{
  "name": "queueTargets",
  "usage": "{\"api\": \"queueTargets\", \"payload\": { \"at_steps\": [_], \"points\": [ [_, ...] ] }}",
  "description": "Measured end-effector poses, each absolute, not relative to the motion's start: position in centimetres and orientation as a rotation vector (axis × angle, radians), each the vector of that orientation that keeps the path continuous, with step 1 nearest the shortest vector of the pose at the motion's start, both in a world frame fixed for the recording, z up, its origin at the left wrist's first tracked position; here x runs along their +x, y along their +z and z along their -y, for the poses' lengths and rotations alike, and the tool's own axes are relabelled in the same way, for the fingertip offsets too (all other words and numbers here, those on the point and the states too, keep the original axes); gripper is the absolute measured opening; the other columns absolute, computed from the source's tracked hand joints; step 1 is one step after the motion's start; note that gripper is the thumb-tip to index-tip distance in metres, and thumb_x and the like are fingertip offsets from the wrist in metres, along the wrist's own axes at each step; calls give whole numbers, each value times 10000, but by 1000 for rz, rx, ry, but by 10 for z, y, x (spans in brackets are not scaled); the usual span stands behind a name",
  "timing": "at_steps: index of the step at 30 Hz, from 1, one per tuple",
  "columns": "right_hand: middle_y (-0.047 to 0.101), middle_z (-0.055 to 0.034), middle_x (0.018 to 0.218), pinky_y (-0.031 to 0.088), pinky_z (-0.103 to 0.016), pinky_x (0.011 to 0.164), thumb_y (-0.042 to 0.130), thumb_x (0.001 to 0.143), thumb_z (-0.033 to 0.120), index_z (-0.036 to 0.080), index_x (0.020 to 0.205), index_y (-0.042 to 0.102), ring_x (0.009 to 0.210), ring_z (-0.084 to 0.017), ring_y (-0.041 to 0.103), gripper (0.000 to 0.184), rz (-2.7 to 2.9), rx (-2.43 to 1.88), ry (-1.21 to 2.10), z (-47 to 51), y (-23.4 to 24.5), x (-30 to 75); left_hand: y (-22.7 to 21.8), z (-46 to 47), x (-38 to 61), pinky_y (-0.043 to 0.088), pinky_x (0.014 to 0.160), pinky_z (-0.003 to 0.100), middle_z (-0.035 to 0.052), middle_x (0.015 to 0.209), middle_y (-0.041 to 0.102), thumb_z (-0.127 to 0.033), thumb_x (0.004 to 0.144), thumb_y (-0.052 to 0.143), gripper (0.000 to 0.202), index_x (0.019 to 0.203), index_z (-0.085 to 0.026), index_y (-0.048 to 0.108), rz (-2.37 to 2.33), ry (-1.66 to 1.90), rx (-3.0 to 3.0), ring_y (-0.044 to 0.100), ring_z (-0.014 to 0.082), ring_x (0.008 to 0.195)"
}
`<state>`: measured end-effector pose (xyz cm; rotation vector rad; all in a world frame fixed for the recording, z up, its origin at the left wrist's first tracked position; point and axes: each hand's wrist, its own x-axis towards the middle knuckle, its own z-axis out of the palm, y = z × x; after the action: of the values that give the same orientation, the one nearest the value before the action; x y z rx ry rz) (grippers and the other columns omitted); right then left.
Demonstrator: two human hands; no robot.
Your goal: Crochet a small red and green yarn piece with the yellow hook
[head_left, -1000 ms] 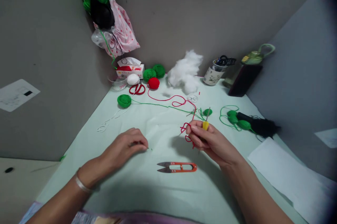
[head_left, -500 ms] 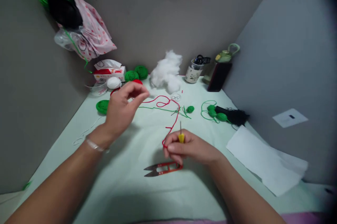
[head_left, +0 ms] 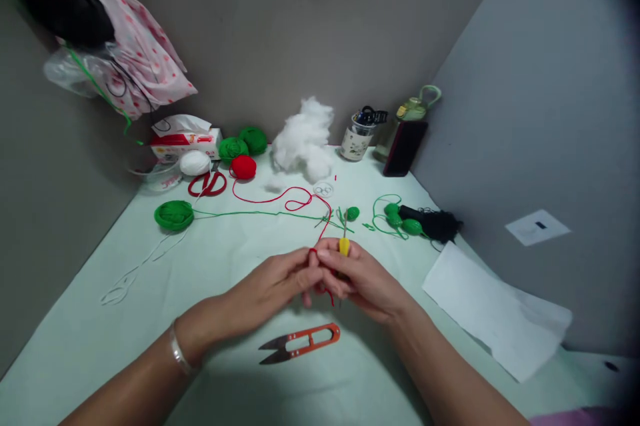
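Observation:
My right hand (head_left: 367, 276) is closed around a crochet hook (head_left: 344, 246) with a yellow handle, its thin metal shaft pointing up. Red yarn (head_left: 323, 231) runs from the red ball (head_left: 243, 167) to the fingertips, where a small loop shows and a short tail hangs below. My left hand (head_left: 275, 283) meets the right one there, thumb and fingers pinched at the yarn; the exact grip is partly hidden. Below both hands lie orange thread snips (head_left: 300, 344), blades apart and pointing left.
Green yarn balls (head_left: 173, 215), red-handled scissors (head_left: 207, 183) and a tissue box (head_left: 185, 143) stand left. White stuffing (head_left: 303, 139), a cup (head_left: 357, 138) and a phone (head_left: 406, 148) against a bottle line the back. Small green pieces (head_left: 411, 226) and paper (head_left: 497, 313) lie right.
My left hand has come down and right from above the table to the red yarn at my right hand. The snips, partly covered before, now show whole. The view has shifted slightly.

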<state>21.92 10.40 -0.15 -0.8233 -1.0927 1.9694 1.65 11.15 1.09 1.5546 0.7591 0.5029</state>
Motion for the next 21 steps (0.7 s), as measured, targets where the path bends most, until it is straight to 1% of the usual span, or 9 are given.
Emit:
{"api": "queueTargets", "payload": {
  "at_steps": [2, 4, 9, 12, 14, 16, 17, 19, 21],
  "points": [
    [546, 82, 477, 137, -243, 450, 691, 971, 455, 173, 838, 669, 389, -39, 196, 313, 1095, -811, 1992, -103, -2, 219, 11, -114, 3, 435, 655, 279, -2, 813, 683, -423, 972, 663, 232, 932, -203, 726, -846, 458, 1572, 577, 171, 729],
    [527, 86, 466, 132, -237, 448, 708, 963, 446, 174, 845, 679, 398, -40, 187, 298, 1086, -828, 1948, -105, 0, 223, 18, -126, -19, 403, 627, 263, -15, 737, 657, -409, 937, 695, 230, 831, -210, 739, -1049, 525, 1669, 547, 163, 695],
    [373, 115, 436, 176, -198, 439, 726, 957, 416, 191, 820, 690, 447, -59, 152, 266, 981, -833, 1741, -113, 6, 240, 45, -157, -91, 412, 589, 232, -22, 747, 719, -370, 802, 782, 130, 791, -242, 796, -1464, 1182, 1886, 562, 162, 699],
    [347, 114, 445, 197, -183, 422, 722, 959, 403, 194, 814, 694, 452, -65, 138, 256, 956, -853, 1720, -116, 6, 240, 46, -161, -124, 364, 511, 195, -86, 771, 731, -238, 888, 751, 81, 879, -282, 817, -1576, 1418, 1646, 600, 120, 696],
    [351, 110, 444, 204, -173, 414, 728, 952, 418, 190, 819, 702, 454, -66, 139, 265, 967, -881, 1736, -117, 4, 237, 39, -160, -138, 325, 471, 190, -115, 804, 749, -81, 989, 599, 301, 941, -300, 800, -1383, 1583, 1422, 641, 83, 663],
    [347, 109, 435, 218, -163, 410, 747, 937, 437, 187, 822, 710, 454, -66, 143, 278, 961, -905, 1739, -118, 2, 236, 34, -157, -148, 305, 433, 182, -104, 786, 763, -40, 1069, 441, 432, 947, -276, 781, -1158, 1667, 1204, 642, 59, 594],
    [340, 111, 432, 221, -157, 405, 764, 923, 444, 187, 823, 713, 454, -65, 140, 280, 937, -910, 1725, -120, 2, 238, 33, -154, -151, 317, 418, 172, -87, 754, 760, -87, 1110, 397, 454, 923, -249, 778, -1089, 1675, 1113, 620, 48, 549],
    [330, 121, 438, 222, -145, 387, 813, 884, 427, 191, 827, 711, 449, -61, 115, 263, 835, -901, 1656, -123, 4, 247, 34, -149, -153, 406, 415, 155, -39, 674, 734, -310, 1162, 344, 541, 864, -199, 782, -1037, 1632, 955, 567, 43, 478],
    [359, 127, 474, 225, -130, 372, 857, 844, 345, 191, 824, 695, 447, -53, 88, 224, 702, -856, 1525, -128, 7, 260, 39, -142, -149, 529, 458, 188, 22, 626, 713, -577, 1117, 265, 722, 850, -166, 796, -937, 1516, 744, 561, 75, 456]
  ]
}}
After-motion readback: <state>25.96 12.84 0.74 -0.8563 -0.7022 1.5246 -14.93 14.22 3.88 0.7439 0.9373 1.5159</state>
